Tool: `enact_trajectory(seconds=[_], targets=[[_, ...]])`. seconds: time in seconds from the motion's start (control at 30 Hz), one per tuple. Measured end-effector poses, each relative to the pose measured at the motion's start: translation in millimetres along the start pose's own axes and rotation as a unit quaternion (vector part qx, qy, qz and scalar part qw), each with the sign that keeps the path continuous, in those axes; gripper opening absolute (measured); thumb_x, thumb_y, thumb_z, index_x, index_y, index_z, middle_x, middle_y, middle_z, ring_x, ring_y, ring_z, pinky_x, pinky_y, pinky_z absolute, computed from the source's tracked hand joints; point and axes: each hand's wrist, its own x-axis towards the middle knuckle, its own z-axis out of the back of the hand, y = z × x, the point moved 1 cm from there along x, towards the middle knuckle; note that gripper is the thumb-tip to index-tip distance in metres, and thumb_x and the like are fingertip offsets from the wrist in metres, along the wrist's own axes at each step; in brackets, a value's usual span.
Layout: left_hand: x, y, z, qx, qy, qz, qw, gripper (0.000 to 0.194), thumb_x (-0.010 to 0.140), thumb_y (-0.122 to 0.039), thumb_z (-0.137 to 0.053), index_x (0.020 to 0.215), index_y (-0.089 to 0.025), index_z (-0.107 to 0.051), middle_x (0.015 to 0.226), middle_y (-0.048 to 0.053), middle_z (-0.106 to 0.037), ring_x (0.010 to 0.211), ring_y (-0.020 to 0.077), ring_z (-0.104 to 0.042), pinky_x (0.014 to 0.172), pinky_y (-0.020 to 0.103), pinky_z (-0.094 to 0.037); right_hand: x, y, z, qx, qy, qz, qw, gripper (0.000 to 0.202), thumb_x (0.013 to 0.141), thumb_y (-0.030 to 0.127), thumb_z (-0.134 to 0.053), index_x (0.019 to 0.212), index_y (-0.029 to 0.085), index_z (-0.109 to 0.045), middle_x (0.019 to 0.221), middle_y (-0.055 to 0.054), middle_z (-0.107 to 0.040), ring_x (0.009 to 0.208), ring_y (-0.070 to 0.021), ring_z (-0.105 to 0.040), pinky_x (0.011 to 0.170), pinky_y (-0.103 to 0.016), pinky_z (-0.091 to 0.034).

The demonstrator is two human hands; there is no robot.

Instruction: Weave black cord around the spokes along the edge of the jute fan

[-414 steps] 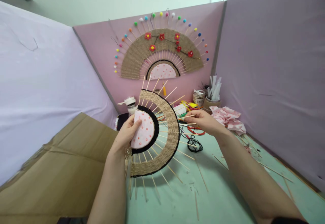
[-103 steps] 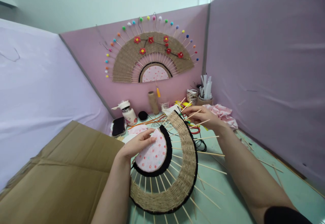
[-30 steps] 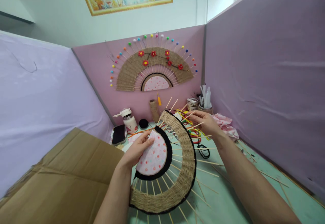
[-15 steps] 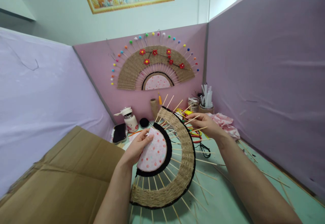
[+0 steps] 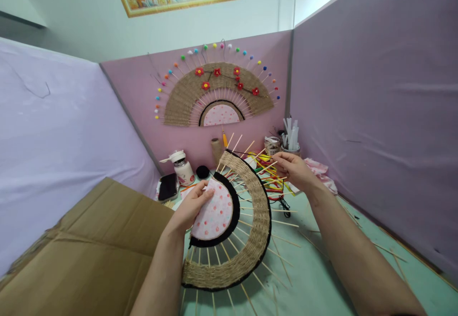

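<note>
A half-round woven fan (image 5: 261, 211) stands tilted over the table, its straight side to the left. It has thin wooden sticks, a tan cord band edged in black, and a pink dotted cloth centre (image 5: 214, 213). My left hand (image 5: 195, 204) is closed on that centre, thumb on the front and fingers behind. My right hand (image 5: 291, 167) is beyond the stick tips at the upper right, fingers pinched on a black cord (image 5: 255, 155). The cord runs taut from the band's top end to my fingers. A loose black bundle of cord (image 5: 285, 208) hangs below.
A finished fan (image 5: 179, 101) with pompoms and red flowers hangs on the pink partition. Behind my hands are a white bottle (image 5: 183, 170), a phone (image 5: 168, 187), a black yarn ball (image 5: 202, 172), a twine spool (image 5: 216, 150) and jars (image 5: 290, 149). Cardboard (image 5: 100, 249) lies left.
My right hand has drawn away to the right from the sticks, pulling the black cord straight. The held fan has shifted slightly left in view; my left hand keeps its grip.
</note>
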Motion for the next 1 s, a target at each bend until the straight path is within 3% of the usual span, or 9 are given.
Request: enact_trajectory(seconds=[0.2, 0.47, 0.57, 0.67, 1.0], targets=[[1.8, 1.2, 1.2, 0.005, -0.016, -0.002, 1.000, 0.034, 0.071, -0.039, -0.068, 0.095, -0.021, -0.053, 0.073, -0.002, -0.062, 0.060, 0.0119, -0.058, 0.056, 0.022, -0.044, -2.3, 11.1, 0.2, 0.011, -0.041, 0.037, 0.998, 0.028, 0.069, 0.040, -0.071, 0.066, 0.018, -0.053, 0.052, 0.006, -0.029, 0.046, -0.0059, -0.023, 0.043, -0.022, -0.013], [2.5, -1.5, 5.4, -0.031, -0.056, -0.010, 0.998, 0.041, 0.066, -0.039, -0.072, 0.099, -0.021, -0.055, 0.082, 0.000, -0.066, 0.066, 0.0137, -0.061, 0.060, 0.023, -0.045, -3.2, 10.1, 0.6, -0.007, -0.025, 0.049, 0.998, 0.024, 0.071, 0.040, -0.068, 0.068, 0.019, -0.057, 0.053, 0.005, -0.034, 0.046, -0.0062, -0.024, 0.042, -0.022, -0.015], [2.4, -2.6, 4.4, -0.044, -0.065, -0.009, 0.997, 0.045, 0.065, -0.039, -0.073, 0.102, -0.020, -0.055, 0.082, 0.001, -0.066, 0.068, 0.0150, -0.063, 0.062, 0.025, -0.046, -3.3, 9.6, -1.4, -0.002, -0.022, 0.035, 0.999, 0.023, 0.069, 0.039, -0.070, 0.071, 0.018, -0.060, 0.051, 0.006, -0.033, 0.045, -0.0056, -0.025, 0.042, -0.022, -0.018], [2.9, -2.5, 3.3, -0.054, -0.074, -0.023, 0.996, 0.045, 0.066, -0.037, -0.072, 0.104, -0.019, -0.055, 0.085, 0.002, -0.066, 0.066, 0.0138, -0.062, 0.061, 0.024, -0.046, -4.4, 7.6, -5.1, -0.032, -0.025, 0.001, 0.999, 0.025, 0.067, 0.040, -0.070, 0.077, 0.018, -0.063, 0.055, 0.005, -0.043, 0.044, -0.0046, -0.028, 0.041, -0.021, -0.019], [4.9, -3.3, 5.5, -0.072, -0.108, -0.034, 0.991, 0.042, 0.067, -0.037, -0.072, 0.101, -0.020, -0.055, 0.081, 0.000, -0.066, 0.063, 0.0126, -0.061, 0.059, 0.023, -0.047, -5.2, -4.2, -27.9, -0.142, 0.068, 0.008, 0.988, 0.030, 0.071, 0.042, -0.067, 0.080, 0.014, -0.069, 0.055, 0.002, -0.048, 0.046, -0.0058, -0.034, 0.042, -0.020, -0.022]])
